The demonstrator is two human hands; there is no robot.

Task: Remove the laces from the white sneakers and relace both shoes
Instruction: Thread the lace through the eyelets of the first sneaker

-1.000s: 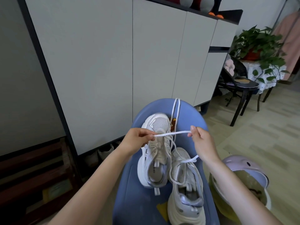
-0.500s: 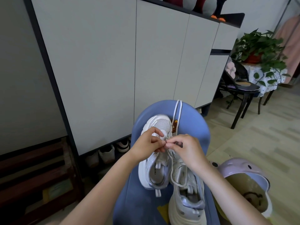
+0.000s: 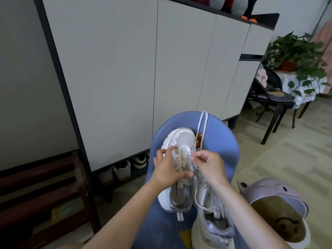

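Lace (image 3: 202, 126) trails up across the blue seat (image 3: 222, 146) at frame centre, kept clear of the eyelets. Our left hand (image 3: 166, 169) grips the left sneaker (image 3: 179, 141) to steady its tongue, we judge, while our right hand (image 3: 209, 165) pinches the lace end at an eyelet. The other sneaker (image 3: 213, 223) lies lower right. A second ago our hands were apart, stretching the lace

Soft even indoor light, faint shadows, wide-angle bending at edges, corners darkened
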